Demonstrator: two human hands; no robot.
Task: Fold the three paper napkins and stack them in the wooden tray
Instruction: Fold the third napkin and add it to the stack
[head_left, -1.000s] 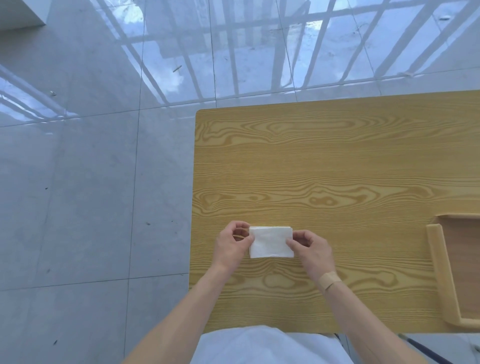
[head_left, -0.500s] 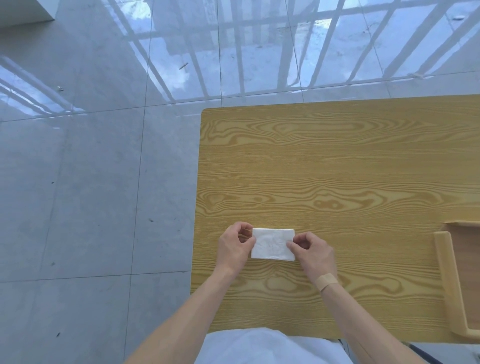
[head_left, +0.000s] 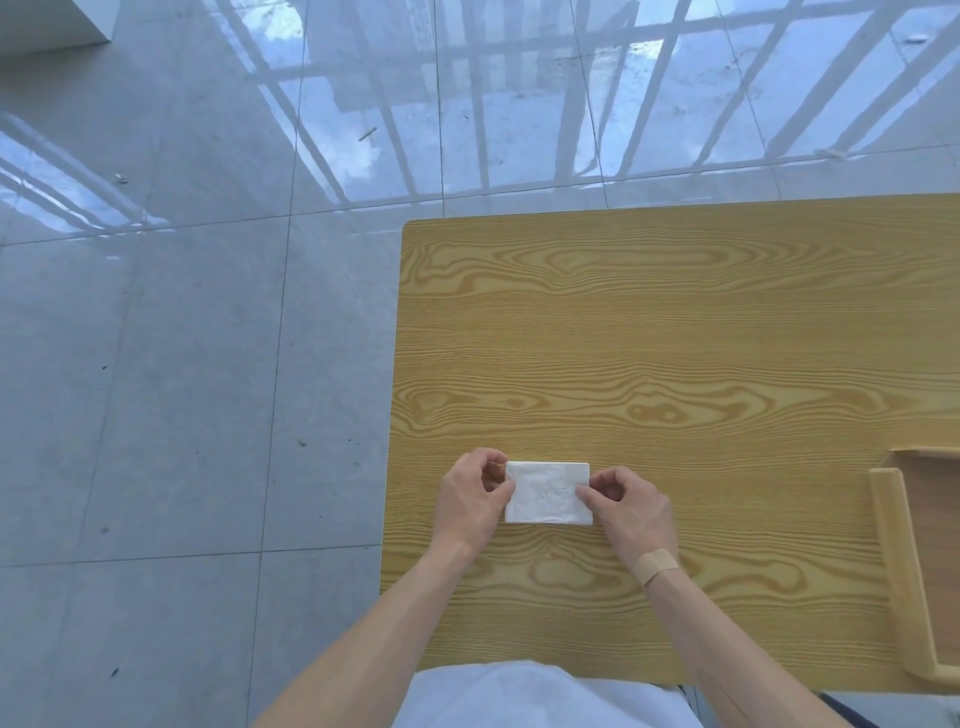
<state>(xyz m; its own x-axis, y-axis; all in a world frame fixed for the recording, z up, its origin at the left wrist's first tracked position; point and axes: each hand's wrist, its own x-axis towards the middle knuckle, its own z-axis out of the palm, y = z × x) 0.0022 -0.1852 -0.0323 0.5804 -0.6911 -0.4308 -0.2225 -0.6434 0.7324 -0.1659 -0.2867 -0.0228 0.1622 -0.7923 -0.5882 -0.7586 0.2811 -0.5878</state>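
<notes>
A white paper napkin (head_left: 545, 493), folded into a small rectangle, lies on the wooden table (head_left: 649, 338) near its front left part. My left hand (head_left: 470, 501) pinches the napkin's left edge with curled fingers. My right hand (head_left: 631, 506) pinches its right edge the same way; a plaster sits on that wrist. The wooden tray (head_left: 896, 561) stands at the table's right edge, only partly in view, and its visible floor shows no napkin. No other napkins are in view.
The table's left edge runs just left of my left hand, with grey glossy floor tiles (head_left: 182, 364) beyond. The table's front edge lies close to my body. Bare wood stretches behind the napkin and between it and the tray.
Both hands keep their pinch on the napkin's ends. The napkin looks flatter and slightly wider than before; the camera has shifted a little.
</notes>
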